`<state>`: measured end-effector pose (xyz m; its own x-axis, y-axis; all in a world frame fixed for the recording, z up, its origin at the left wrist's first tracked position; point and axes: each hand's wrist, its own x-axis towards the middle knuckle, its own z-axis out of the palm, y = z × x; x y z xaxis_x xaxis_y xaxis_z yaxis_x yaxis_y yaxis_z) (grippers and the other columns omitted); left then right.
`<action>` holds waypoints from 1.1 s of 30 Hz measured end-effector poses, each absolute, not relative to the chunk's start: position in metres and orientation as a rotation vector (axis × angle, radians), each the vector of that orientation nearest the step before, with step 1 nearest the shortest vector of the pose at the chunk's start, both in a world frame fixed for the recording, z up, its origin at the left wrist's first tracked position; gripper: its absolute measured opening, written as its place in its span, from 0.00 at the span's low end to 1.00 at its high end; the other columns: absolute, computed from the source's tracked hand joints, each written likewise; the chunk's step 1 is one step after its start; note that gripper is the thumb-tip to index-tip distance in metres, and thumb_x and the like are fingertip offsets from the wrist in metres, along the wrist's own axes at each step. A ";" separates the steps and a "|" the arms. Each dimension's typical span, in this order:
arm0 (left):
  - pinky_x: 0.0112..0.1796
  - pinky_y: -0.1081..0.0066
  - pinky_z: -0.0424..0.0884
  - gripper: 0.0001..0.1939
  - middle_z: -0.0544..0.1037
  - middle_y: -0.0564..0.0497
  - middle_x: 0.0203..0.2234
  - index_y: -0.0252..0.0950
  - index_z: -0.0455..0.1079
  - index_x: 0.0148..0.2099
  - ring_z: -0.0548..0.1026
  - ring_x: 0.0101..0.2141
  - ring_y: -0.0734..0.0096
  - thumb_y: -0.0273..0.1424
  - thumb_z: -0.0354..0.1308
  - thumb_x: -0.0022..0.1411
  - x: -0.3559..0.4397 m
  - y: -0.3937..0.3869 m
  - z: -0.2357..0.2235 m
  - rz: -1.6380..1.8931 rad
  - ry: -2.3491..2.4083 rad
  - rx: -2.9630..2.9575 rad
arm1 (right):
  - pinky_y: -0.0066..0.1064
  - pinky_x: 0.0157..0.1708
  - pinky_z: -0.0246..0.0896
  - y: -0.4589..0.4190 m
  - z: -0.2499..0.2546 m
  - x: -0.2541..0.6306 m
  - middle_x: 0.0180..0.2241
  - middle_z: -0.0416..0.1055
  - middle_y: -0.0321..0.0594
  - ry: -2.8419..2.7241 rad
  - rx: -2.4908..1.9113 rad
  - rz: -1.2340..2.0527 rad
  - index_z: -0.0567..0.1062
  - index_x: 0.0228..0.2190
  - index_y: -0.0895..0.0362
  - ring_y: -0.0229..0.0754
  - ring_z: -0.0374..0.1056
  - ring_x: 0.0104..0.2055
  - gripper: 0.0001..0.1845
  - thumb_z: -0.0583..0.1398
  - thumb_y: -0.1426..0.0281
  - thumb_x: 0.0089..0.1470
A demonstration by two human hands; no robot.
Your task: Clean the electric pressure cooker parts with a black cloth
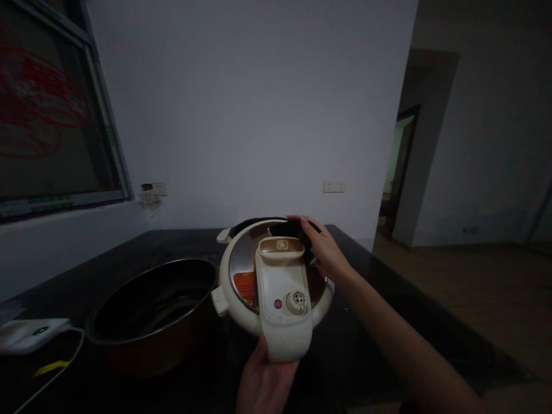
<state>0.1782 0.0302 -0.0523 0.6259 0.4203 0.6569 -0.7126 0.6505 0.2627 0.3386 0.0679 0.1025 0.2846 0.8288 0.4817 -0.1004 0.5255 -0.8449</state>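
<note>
1. Holding pressure-cooker lid in 2 hands, presenting its outer face toward camera, in front of and over black counter, just right of large dark pot. Not being able to tell any contact with counter underneath.
2. Cupping lid's lower end from below with left hand, laying thumb along left side, hiding most fingers underneath.
3. Grasping upper right of lid with right hand, curling fingers over black part at top. Not being able to identify black part.
4. Showing white bar down lid's middle, carrying brown-topped grip high up, round valve lower right, small pink button just left of valve.
5. Showing shiny metal and orange-red patch left of bar, plus 1 pale side tab near pot's rim. Showing 1 more pale tab higher, beside dark edge behind lid.
6. Having pot upright, open at top, dark inside.
7. Seeing white device left of pot, with white cable curving off it and yellow strip near cable.
8. Facing pale wall with socket plate right of middle and more sockets at left corner.
9. Catching window with red design far left, dim doorway and brown floor at right.
</note>
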 end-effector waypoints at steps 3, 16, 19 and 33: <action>0.64 0.66 0.41 0.20 0.63 0.51 0.61 0.39 0.67 0.59 0.58 0.62 0.70 0.33 0.44 0.70 0.178 0.030 -0.053 0.686 -0.560 0.539 | 0.37 0.46 0.66 0.061 0.097 0.330 0.38 0.78 0.36 -1.074 -0.748 0.763 0.78 0.38 0.50 0.43 0.72 0.44 0.16 0.63 0.57 0.48; 0.64 0.61 0.31 0.21 0.61 0.53 0.62 0.43 0.66 0.60 0.54 0.64 0.68 0.31 0.40 0.70 0.185 0.031 -0.060 0.721 -0.600 0.509 | 0.42 0.51 0.65 0.015 0.074 0.312 0.45 0.77 0.38 -0.661 -0.603 0.936 0.76 0.45 0.50 0.49 0.70 0.50 0.24 0.68 0.69 0.43; 0.64 0.61 0.32 0.22 0.61 0.53 0.62 0.42 0.65 0.61 0.55 0.64 0.68 0.30 0.38 0.71 0.184 0.031 -0.060 0.728 -0.624 0.516 | 0.42 0.50 0.66 0.004 0.069 0.311 0.45 0.77 0.40 -0.617 -0.611 0.967 0.76 0.46 0.50 0.49 0.72 0.48 0.25 0.69 0.70 0.42; 0.64 0.63 0.35 0.24 0.61 0.50 0.62 0.42 0.54 0.66 0.55 0.63 0.69 0.31 0.40 0.70 0.179 0.027 -0.054 0.745 -0.535 0.517 | 0.48 0.53 0.64 -0.020 0.053 0.344 0.52 0.72 0.40 -0.595 -0.877 0.385 0.70 0.53 0.48 0.50 0.67 0.55 0.26 0.63 0.61 0.51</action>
